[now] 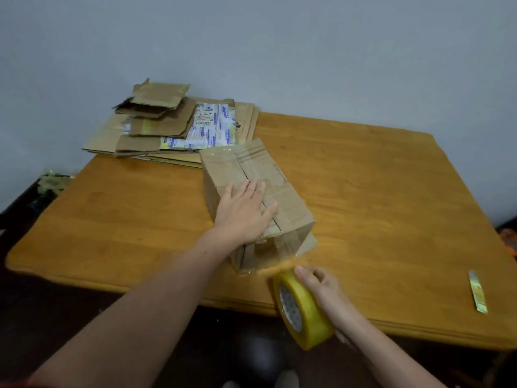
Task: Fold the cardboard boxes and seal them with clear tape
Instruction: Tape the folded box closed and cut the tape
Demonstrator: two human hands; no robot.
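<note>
Unreadable print on labels (207, 127) of flattened boxes (246, 119)

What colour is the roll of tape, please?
The tape roll looks yellow, clearest in the head view.

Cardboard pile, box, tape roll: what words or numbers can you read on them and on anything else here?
"1 2 4", probably: handwritten on the white label on the flattened cardboard pile; red scribble below unreadable.
Blue print on that pile's printed strips: too blurred.
Print inside the tape roll: too blurred.
Print on the small strip on the table: too small.
Folded box: no readable text.
</note>
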